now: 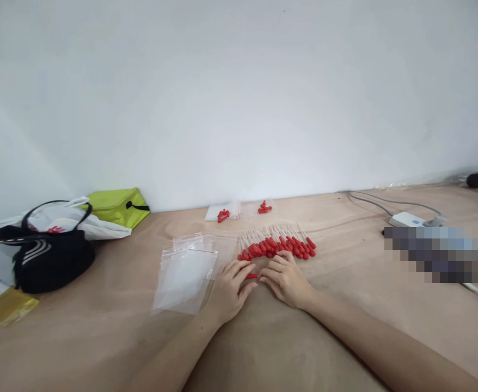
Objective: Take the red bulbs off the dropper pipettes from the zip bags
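My left hand is curled around a red-tipped stick, whose red end shows between the thumb and fingers. Its other end is hidden under the hand. Just to the right, my right hand has loosely bent fingers spread a little apart, with its fingertips close to that red end. Directly beyond both hands lies a pile of red-tipped sticks, pale shafts pointing away from me. Clear zip bags overlap flat on the table, left of my left hand.
Near the wall lie two zip bags with red-tipped sticks. At left are a black bag, a white plastic bag, a lime-green bag and a yellow packet. A power strip with cables and a blurred object lie right.
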`<state>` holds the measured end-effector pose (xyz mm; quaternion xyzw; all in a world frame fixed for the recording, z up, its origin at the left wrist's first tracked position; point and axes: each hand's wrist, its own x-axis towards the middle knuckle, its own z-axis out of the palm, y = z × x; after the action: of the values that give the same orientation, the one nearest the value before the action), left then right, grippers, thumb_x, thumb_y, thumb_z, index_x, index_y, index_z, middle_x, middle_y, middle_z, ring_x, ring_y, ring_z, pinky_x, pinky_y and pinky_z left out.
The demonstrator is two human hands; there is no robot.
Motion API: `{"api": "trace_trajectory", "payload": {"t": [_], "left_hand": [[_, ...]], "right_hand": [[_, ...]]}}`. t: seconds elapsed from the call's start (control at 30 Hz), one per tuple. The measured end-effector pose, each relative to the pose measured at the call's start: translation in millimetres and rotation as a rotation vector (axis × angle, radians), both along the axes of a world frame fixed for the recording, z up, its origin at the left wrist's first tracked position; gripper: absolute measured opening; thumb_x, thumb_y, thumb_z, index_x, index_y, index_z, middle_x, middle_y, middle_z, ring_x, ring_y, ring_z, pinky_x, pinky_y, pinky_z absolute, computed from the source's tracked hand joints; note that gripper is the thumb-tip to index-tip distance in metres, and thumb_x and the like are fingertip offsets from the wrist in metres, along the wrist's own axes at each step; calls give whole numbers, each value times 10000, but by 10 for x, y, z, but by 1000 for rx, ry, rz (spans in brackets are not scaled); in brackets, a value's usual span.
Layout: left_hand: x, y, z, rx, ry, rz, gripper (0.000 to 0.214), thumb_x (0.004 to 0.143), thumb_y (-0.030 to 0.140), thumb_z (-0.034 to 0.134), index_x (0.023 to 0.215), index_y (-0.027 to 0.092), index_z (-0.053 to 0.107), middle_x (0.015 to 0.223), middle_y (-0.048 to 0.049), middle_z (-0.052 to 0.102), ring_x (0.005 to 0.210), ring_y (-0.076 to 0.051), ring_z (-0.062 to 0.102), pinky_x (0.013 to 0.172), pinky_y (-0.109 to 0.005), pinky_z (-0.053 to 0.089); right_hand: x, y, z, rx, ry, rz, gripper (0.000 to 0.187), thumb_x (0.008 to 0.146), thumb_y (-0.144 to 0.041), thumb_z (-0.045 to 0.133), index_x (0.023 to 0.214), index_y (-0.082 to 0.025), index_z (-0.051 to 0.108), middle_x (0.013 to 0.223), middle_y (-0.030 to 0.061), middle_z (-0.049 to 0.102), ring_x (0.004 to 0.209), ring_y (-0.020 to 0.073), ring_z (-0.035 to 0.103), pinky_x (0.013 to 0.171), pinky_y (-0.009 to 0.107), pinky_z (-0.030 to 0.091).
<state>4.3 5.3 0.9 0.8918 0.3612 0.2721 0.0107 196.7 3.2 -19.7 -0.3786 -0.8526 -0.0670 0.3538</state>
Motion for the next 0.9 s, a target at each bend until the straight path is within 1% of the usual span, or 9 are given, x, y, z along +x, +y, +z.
{"api": "trace_trajectory", "payload": {"t": [0.07,0.13,0.2,0.27,0.33,0.57,0.8,0.9], "left_hand": [[28,16,-24,3,-11,-35,213,870,283,433,994,204,587,1042,-50,608,1008,-201,521,877,-386,408],[39,21,-48,12,-29,-50,211,882,278,419,905,197,612,983,-43,636,982,-197,534,891,-404,394],[34,8,-59,11,-29,-39,203,876,286,439,855,192,618,908,-38,654,910,-193,551,841,-396,410],[22,-19,-55,-1,-15,-7,188,864,283,466,812,189,619,837,-29,657,830,-188,554,756,-367,424],[12,-45,-42,-19,-4,14,170,854,265,485,776,188,616,797,-20,653,783,-182,548,709,-344,419],[2,-42,-31,-85,-69,-37,160,847,209,486,737,175,597,759,-22,625,744,-158,542,683,-284,442],[-3,-47,-16,-124,-118,-77,201,852,172,450,711,164,593,711,-27,605,727,-155,526,663,-274,457],[15,-69,2,-113,-126,-89,243,864,176,418,686,165,583,694,-31,596,716,-154,522,647,-273,461]], "right_hand": [[11,-13,2,12,6,21,159,842,-235,469,800,-201,619,651,-1,577,705,130,449,817,342,262],[20,-24,8,16,12,44,166,844,-228,462,794,-202,617,627,-7,562,690,127,439,818,343,261],[28,-36,18,14,22,71,181,849,-216,447,786,-198,616,597,-12,541,666,121,423,810,339,265],[34,-49,30,9,33,96,199,852,-206,432,773,-191,614,569,-15,515,645,118,405,802,334,273],[39,-63,39,3,42,113,214,855,-201,422,757,-184,612,550,-15,494,633,117,390,796,329,280],[49,-85,43,-33,60,142,250,864,-208,407,707,-178,599,536,-12,474,628,119,383,785,325,297],[41,-87,54,-48,69,152,262,864,-200,395,684,-168,582,534,-14,477,623,114,382,782,326,298],[39,-97,50,-53,46,152,252,859,-201,402,678,-172,575,537,-15,479,631,115,395,784,325,298]]}}
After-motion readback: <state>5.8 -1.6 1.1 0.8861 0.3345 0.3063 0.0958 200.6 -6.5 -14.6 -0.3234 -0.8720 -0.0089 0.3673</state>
